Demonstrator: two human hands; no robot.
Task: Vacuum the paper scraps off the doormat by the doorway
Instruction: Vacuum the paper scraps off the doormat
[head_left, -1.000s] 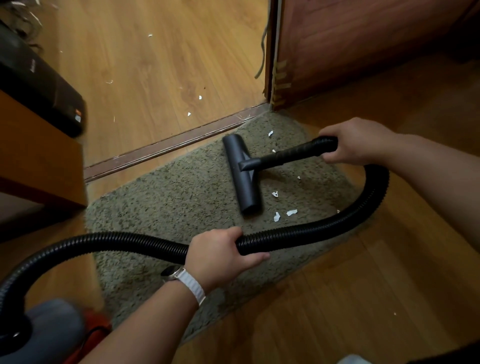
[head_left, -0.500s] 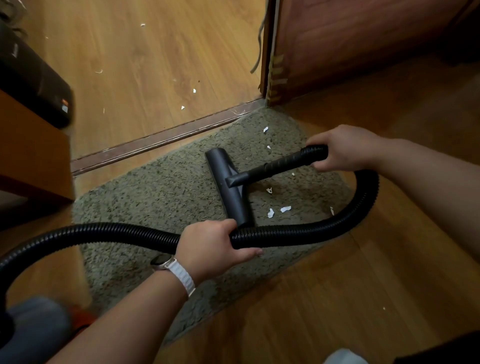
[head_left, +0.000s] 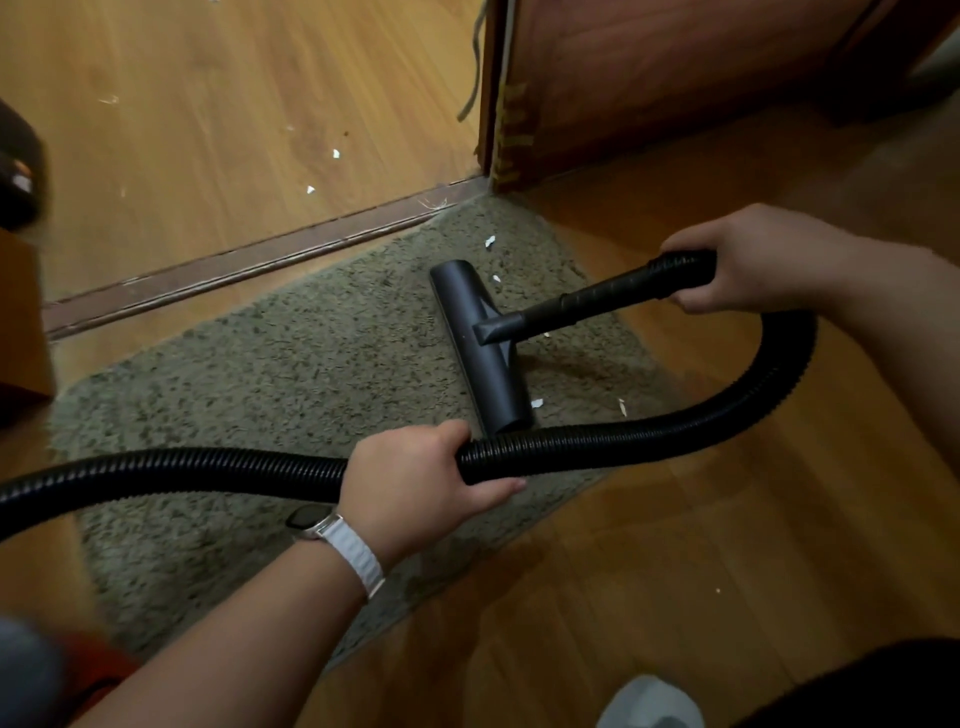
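Flat nozzle (head_left: 480, 345) on shaggy doormat (head_left: 260, 374).
Left grip (head_left: 415, 483) clasps ribbed hose (head_left: 182, 467); right grip (head_left: 753, 260) clasps rigid wand (head_left: 597, 297); white paper scraps (head_left: 536, 402) beside nozzle.

Black vacuum nozzle (head_left: 491, 374) lies flat on the shaggy doormat (head_left: 311, 374), white paper scraps (head_left: 536, 402) beside it

No legible txt anywhere.

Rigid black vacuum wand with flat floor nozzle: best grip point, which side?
Grip the ribbed black cuff at the raised upper end of the wand, coming from the right and above, as the right hand does. It slants up rightward from the flat dark nozzle resting on the shaggy grey-green doormat; that end likely gives steering leverage.
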